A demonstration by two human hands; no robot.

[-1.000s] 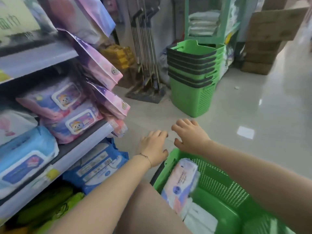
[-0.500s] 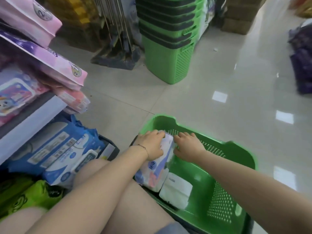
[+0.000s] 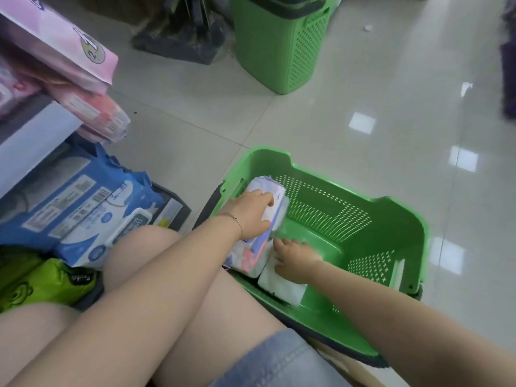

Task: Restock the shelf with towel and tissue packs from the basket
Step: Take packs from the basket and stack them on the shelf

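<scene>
Left hand point(image 3: 251, 216) is curling over the top of the wipes pack point(image 3: 276, 202), gripping it while it's leaning on the basket's point(image 3: 402, 205) left wall. Right hand point(image 3: 296, 261) is resting on a white pack point(image 3: 279, 286) right beside it, fingers loose, not gripping. Shelf point(image 3: 36, 129) is sitting off left.
</scene>
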